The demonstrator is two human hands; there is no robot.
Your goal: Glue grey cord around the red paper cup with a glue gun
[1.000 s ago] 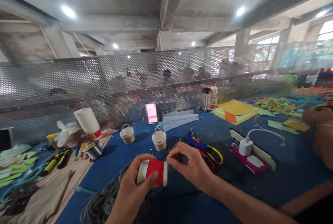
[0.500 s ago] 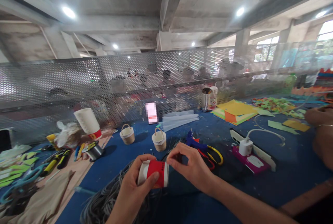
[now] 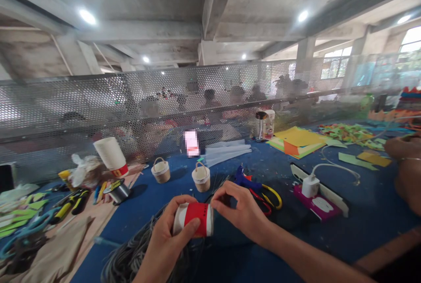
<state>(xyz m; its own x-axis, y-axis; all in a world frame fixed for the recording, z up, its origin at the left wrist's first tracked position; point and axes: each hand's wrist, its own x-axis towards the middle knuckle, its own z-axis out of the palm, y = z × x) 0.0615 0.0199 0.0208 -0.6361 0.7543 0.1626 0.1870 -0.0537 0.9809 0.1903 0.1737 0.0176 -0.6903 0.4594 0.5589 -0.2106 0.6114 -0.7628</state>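
Note:
My left hand is wrapped round a white paper cup with a red band, tipped on its side with one end toward the right. Thumb and index finger of my right hand are pinched together at that end of the cup; what lies between them, if anything, is too small to make out. Beneath and left of the cup spreads a bundle of grey cord. Just beyond my hands stand two small baskets with handles, a nearer basket and a farther basket.
Right of my hands lie a blue glue gun and scissors. A purple power strip holds a white charger. Stacked paper cups and a wire spool stand left. Another person's arm rests at far right.
The cup has turned very slightly in my left hand, its red band shifting a little. My right hand stays pinched at the cup's end.

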